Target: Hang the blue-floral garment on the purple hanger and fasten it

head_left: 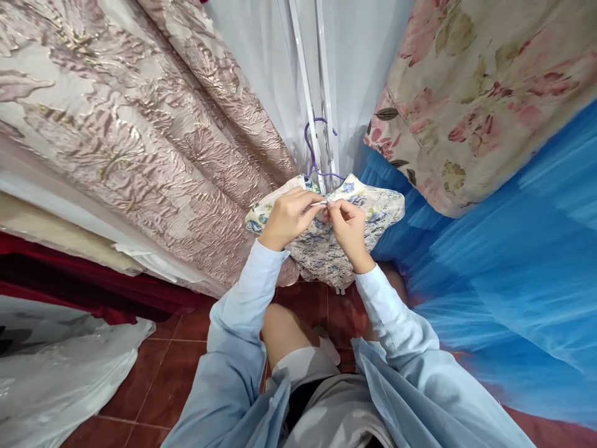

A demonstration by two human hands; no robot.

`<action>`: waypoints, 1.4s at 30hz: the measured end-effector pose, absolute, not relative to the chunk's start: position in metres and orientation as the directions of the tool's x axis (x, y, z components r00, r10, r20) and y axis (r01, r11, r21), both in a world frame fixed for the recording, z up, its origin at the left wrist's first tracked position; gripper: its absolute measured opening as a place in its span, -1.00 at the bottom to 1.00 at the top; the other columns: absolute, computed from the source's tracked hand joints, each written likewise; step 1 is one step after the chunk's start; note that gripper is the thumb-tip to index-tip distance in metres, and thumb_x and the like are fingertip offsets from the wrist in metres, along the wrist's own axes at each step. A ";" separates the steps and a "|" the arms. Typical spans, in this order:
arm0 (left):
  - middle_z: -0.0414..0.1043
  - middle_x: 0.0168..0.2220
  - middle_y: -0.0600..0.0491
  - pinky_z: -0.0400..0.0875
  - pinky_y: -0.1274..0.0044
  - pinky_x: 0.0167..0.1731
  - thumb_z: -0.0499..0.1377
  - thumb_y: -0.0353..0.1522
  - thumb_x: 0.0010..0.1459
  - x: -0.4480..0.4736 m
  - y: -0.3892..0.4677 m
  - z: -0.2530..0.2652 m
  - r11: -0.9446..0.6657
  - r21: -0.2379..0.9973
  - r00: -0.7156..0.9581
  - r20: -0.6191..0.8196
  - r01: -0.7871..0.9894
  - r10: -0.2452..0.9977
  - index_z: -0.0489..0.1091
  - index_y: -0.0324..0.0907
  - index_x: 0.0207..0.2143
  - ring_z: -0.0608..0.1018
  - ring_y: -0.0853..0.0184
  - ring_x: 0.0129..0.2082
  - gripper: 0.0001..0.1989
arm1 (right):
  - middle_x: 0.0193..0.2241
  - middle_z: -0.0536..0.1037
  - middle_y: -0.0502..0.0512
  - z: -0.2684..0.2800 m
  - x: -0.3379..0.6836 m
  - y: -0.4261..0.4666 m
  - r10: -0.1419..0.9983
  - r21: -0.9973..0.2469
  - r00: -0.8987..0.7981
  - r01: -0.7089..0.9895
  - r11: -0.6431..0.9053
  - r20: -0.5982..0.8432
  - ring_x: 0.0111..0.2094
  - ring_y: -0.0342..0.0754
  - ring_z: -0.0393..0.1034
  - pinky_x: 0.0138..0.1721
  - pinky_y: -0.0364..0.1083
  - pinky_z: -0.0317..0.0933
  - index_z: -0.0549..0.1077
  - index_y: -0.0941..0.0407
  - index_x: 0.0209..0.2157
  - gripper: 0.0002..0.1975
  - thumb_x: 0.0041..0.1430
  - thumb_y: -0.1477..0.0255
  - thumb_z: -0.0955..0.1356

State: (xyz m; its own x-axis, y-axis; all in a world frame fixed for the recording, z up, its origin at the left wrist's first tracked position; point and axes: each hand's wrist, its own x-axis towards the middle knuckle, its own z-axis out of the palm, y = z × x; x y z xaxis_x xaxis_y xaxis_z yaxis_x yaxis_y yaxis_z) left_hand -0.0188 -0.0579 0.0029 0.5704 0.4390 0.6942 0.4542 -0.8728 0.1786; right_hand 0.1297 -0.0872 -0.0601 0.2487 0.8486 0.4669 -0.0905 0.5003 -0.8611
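A cream garment with a blue and yellow floral print (385,205) hangs from a purple hanger (308,140) in front of me. My left hand (289,214) pinches the top of its front opening near the neckline, thumb and forefinger pressed together on a thin pale edge. From the other side my right hand (347,227) pinches the same spot, its fingertips almost touching the left ones. A small fastening may be between the fingertips, but it is too small to make out. Both hands cover part of the garment's front.
White metal rails (303,68) stand behind the hanger. Pink brocade fabric (186,155) hangs at left, a floral fabric (485,106) and blue tulle (513,261) at right. Whitish fabric (69,367) lies low at left over the red tiled floor (153,379).
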 end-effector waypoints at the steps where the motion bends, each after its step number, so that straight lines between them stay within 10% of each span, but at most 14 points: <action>1: 0.54 -0.34 -0.01 0.41 0.46 -0.22 0.14 -0.30 0.37 -0.017 -0.058 0.004 -0.876 0.195 0.563 0.700 0.440 0.439 0.49 -0.22 -0.25 0.53 0.31 -0.30 -0.80 | -0.58 0.42 -0.02 -0.057 0.130 -0.089 0.848 -0.862 0.248 -0.084 0.500 0.468 -0.49 -0.13 0.29 -0.38 -0.10 0.21 0.37 0.09 -0.55 -0.58 0.28 0.12 0.33; 17: 0.34 -0.32 0.11 0.37 0.50 -0.22 0.13 -0.24 0.40 -0.055 -0.037 -0.002 -0.795 0.478 -0.331 0.869 0.373 0.367 0.33 -0.19 -0.21 0.45 0.48 -0.28 -0.80 | -0.69 0.03 -0.14 -0.149 0.129 -0.118 0.956 -0.970 0.211 0.175 0.170 0.205 -0.57 -0.20 -0.05 -0.48 -0.12 -0.12 0.03 0.05 -0.67 -0.63 0.10 0.33 0.27; 22: 0.35 -0.45 0.13 0.42 0.46 -0.32 0.05 -0.10 0.36 -0.152 0.005 -0.052 -0.640 0.733 -0.461 0.662 0.233 0.591 0.22 -0.14 -0.37 0.49 0.44 -0.35 -0.66 | -0.69 0.05 -0.14 -0.181 0.126 -0.127 0.975 -0.976 0.159 0.180 0.124 0.153 -0.57 -0.19 -0.03 -0.47 -0.13 -0.10 0.05 0.05 -0.67 -0.63 0.10 0.29 0.28; 26: 0.45 -0.51 0.08 0.50 0.36 -0.19 0.16 -0.07 0.19 -0.175 0.002 -0.106 -0.240 0.964 -0.376 0.181 -0.114 0.909 0.22 -0.09 -0.50 0.58 0.27 -0.26 -0.65 | -0.70 0.12 -0.13 -0.191 0.120 -0.123 0.987 -0.976 0.099 0.191 0.108 0.128 -0.57 -0.18 0.04 -0.45 -0.13 -0.04 0.10 0.06 -0.68 -0.61 0.14 0.27 0.29; 32: 0.36 -0.59 0.05 0.50 0.38 -0.28 0.22 -0.06 0.07 -0.091 -0.044 -0.163 0.049 0.958 -0.282 -0.132 -0.284 0.950 0.20 -0.15 -0.54 0.52 0.27 -0.44 -0.60 | -0.44 0.55 0.03 -0.199 0.116 -0.130 0.997 -0.987 -0.006 0.140 0.081 0.081 -0.41 -0.06 0.38 -0.27 -0.07 0.25 0.50 0.14 -0.25 -0.74 0.16 0.24 0.36; 36: 0.33 -0.49 0.13 0.40 0.55 -0.35 0.30 -0.08 0.10 -0.028 -0.091 -0.172 -0.050 0.971 -0.087 0.030 -0.233 0.996 0.30 -0.18 -0.36 0.43 0.41 -0.47 -0.62 | 0.06 0.54 0.22 -0.192 0.120 -0.139 0.964 -0.982 -0.213 0.067 0.176 0.159 0.03 0.10 0.42 0.10 0.04 0.24 0.41 0.11 0.13 -0.36 -0.03 0.34 0.50; 42: 0.41 -0.24 -0.01 0.36 0.51 -0.13 0.22 -0.14 0.27 0.003 -0.126 -0.143 -0.295 0.954 0.284 0.267 0.060 0.921 0.40 -0.18 -0.21 0.48 0.33 -0.23 -0.73 | -0.46 0.50 0.01 -0.161 0.150 -0.154 0.963 -1.000 -0.270 -0.008 0.020 0.021 -0.42 -0.08 0.33 -0.33 -0.10 0.23 0.50 0.18 -0.37 -0.70 0.21 0.20 0.38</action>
State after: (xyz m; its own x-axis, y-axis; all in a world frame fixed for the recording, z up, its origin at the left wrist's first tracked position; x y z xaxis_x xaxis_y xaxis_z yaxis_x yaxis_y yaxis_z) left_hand 0.0031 -0.1255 -0.1433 0.2842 0.9208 0.2671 0.0598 -0.2951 0.9536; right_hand 0.1504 -0.1540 -0.1608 -0.2697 0.9627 0.0211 -0.0084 0.0196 -0.9998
